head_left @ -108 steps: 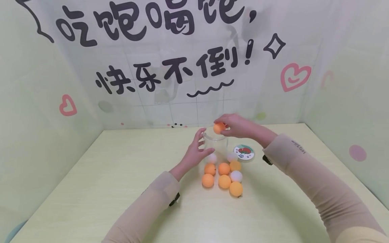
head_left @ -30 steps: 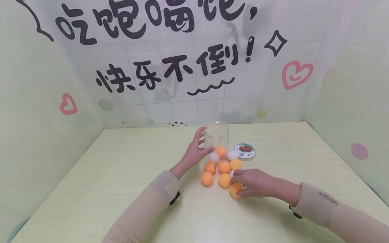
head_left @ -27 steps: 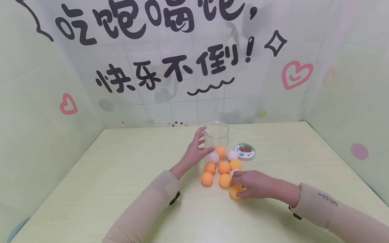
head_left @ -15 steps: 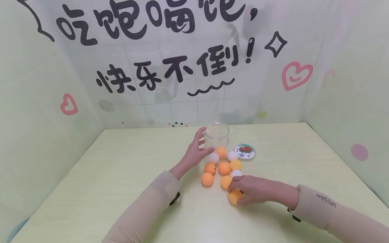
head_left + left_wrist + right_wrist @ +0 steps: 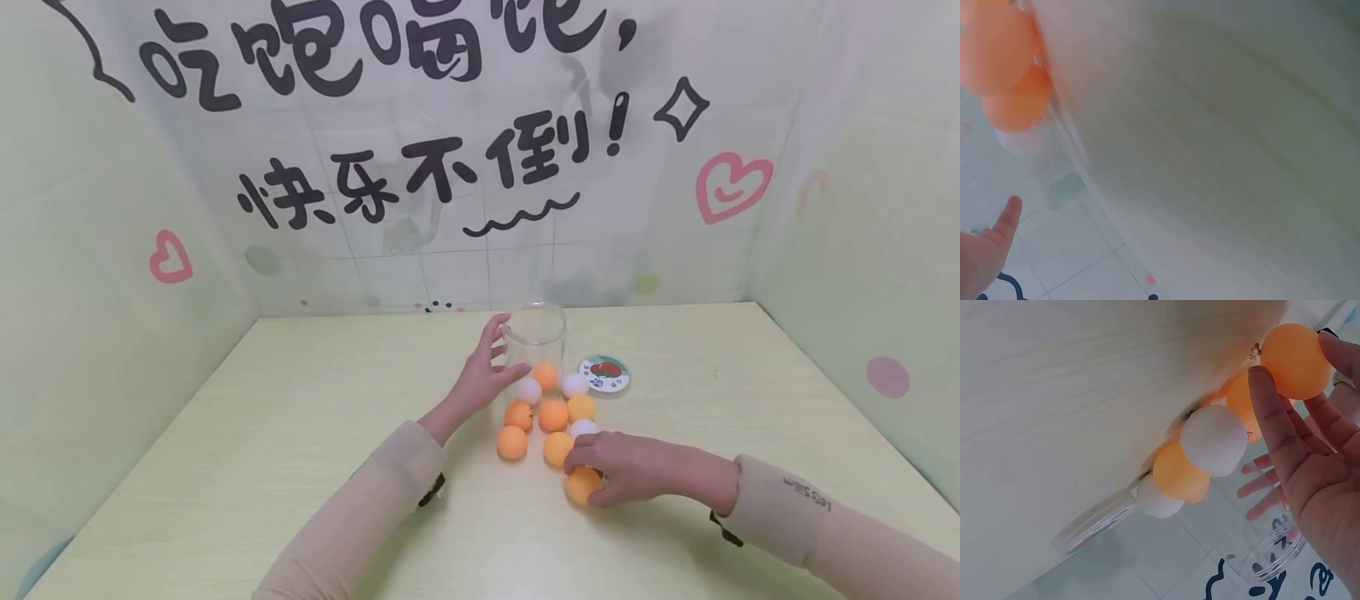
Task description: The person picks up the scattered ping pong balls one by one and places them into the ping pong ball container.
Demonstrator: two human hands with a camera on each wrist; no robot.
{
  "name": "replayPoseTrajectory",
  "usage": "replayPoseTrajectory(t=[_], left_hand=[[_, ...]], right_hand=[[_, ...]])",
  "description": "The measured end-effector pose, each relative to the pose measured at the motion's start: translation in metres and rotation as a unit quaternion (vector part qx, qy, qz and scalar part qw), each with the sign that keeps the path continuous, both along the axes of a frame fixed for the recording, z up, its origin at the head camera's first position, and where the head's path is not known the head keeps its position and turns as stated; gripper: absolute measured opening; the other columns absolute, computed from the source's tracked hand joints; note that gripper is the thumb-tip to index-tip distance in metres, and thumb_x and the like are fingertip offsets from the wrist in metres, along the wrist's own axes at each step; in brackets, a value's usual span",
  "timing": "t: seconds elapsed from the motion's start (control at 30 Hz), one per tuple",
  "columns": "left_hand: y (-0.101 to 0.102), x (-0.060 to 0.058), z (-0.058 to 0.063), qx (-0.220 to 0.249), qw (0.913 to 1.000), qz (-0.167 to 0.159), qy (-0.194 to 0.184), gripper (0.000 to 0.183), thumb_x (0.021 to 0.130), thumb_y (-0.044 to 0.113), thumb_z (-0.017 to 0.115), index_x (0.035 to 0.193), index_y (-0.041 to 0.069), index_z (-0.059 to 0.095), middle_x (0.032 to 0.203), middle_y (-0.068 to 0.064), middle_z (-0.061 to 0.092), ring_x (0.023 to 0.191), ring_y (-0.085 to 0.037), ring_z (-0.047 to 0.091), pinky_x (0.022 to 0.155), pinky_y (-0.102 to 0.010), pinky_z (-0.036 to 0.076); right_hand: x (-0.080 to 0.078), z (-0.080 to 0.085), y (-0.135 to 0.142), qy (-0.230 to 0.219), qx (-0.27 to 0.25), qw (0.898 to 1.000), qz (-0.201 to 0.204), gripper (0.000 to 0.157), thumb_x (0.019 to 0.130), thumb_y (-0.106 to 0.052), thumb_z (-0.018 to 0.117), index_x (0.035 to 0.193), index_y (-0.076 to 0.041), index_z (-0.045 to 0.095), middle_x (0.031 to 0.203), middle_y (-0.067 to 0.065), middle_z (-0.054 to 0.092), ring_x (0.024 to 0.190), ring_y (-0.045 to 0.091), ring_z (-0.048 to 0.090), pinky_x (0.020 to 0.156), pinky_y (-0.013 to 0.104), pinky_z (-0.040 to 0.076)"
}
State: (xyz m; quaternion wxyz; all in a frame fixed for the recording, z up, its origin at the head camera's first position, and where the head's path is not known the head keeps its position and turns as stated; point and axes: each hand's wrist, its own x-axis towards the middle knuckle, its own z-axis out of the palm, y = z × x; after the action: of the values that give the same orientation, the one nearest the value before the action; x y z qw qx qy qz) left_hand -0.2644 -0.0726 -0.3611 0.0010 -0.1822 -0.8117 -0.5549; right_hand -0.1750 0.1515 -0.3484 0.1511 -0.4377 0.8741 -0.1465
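Note:
My left hand (image 5: 486,371) holds a clear, open-topped jar (image 5: 535,333) upright, thumb in front and fingers round its left side. An orange ping-pong ball (image 5: 545,376) shows low inside the jar; whether the white ball (image 5: 528,390) is inside or behind the wall, I cannot tell. In front stand several orange and white ping-pong balls, among them an orange one (image 5: 512,442) and a white one (image 5: 1214,439). My right hand (image 5: 630,468) pinches the nearest orange ping-pong ball (image 5: 1295,361) between thumb and fingers, at table level. Only a finger of the left hand shows in the left wrist view.
A round lid (image 5: 604,374) with a red printed picture lies flat to the right of the jar. The pale wooden table (image 5: 360,367) ends at a printed back curtain (image 5: 420,275), with curtains on both sides too.
My right hand has come from above the jar, where it held an orange ball, down to the front ball, drawing it slightly nearer. An orange ball now shows in the jar. The left hand stays.

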Motion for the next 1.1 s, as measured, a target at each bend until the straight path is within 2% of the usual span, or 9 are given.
replayPoseTrajectory(t=[0.5,0.83,1.1], left_hand=[[-0.001,0.000,0.001,0.003,1.0000,-0.004,0.005,0.075,0.083,0.018,0.068,0.141,0.025,0.021,0.146,-0.019,0.027,0.126,-0.038,0.039,0.096,-0.045,0.043],[0.000,0.000,0.000,0.000,1.0000,-0.003,0.001,0.075,0.083,0.019,0.068,0.141,0.027,0.021,0.146,-0.017,0.026,0.127,-0.036,0.038,0.096,-0.044,0.043],[-0.001,-0.001,-0.001,-0.003,1.0000,-0.001,0.000,0.075,0.083,0.020,0.068,0.141,0.029,0.021,0.146,-0.017,0.026,0.127,-0.035,0.038,0.096,-0.044,0.043]], right_hand=[[-0.005,0.012,0.005,0.022,-0.007,1.000,0.015,0.027,0.076,-0.012,0.068,0.102,-0.009,0.061,0.086,-0.010,0.050,0.067,0.002,0.040,0.060,0.016,0.039],[-0.011,0.023,0.009,0.036,-0.013,0.999,0.004,0.027,0.078,-0.011,0.067,0.103,-0.007,0.060,0.084,-0.008,0.048,0.065,0.001,0.041,0.060,0.016,0.041],[-0.021,0.039,0.013,0.088,-0.035,0.995,0.007,0.026,0.079,-0.008,0.066,0.104,-0.006,0.060,0.088,-0.005,0.052,0.066,0.003,0.043,0.059,0.018,0.042]])
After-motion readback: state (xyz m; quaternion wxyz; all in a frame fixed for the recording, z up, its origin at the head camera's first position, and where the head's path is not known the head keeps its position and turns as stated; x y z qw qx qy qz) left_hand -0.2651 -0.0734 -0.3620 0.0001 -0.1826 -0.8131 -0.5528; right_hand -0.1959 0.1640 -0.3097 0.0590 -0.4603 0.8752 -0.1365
